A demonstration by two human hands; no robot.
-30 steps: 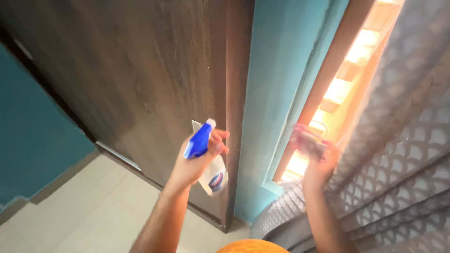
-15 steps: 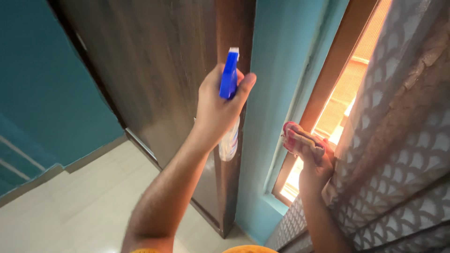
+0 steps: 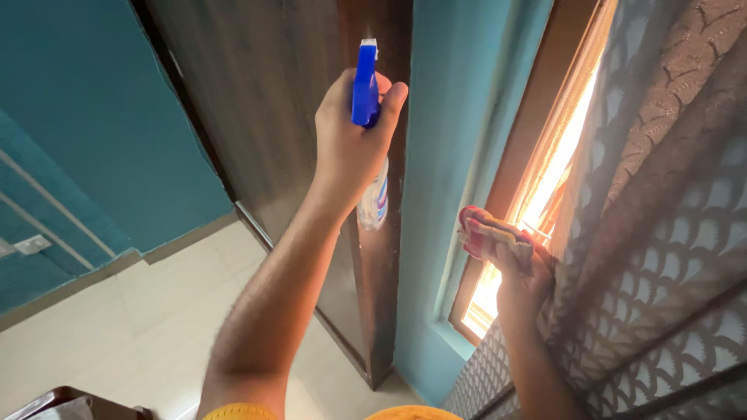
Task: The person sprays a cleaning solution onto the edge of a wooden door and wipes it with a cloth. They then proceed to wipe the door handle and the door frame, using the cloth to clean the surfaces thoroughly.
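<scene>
- The spray bottle [image 3: 366,117] sat high in the left hand [image 3: 350,140], its blue trigger head pointing up and its clear body hanging below the palm, just in front of the narrow edge of the dark wooden door [image 3: 272,117].
- A second earlier that bottle had been much lower, near the door's lower half and tilted sideways; half a second earlier it was already raised, and it had then climbed a little further and turned more upright.
- The left hand was closed tight round the bottle's neck, thumb beside the trigger head; whether a finger pressed the trigger could not be told.
- I judged from the lift that the nozzle was being brought to bear on the upper part of the door edge or the wall strip beside it.
- The right hand [image 3: 517,264] was closed on a folded red and yellow cloth [image 3: 486,233], held near the window frame [image 3: 537,117]; it had barely shifted over the second.
- The teal wall strip [image 3: 443,155] ran between door and window, and showed faint marks.
- A grey patterned curtain [image 3: 669,194] hung to the right, with bright daylight through the gap.
- Below lay a pale tiled floor [image 3: 156,311], with another teal wall [image 3: 70,117] at the left.
</scene>
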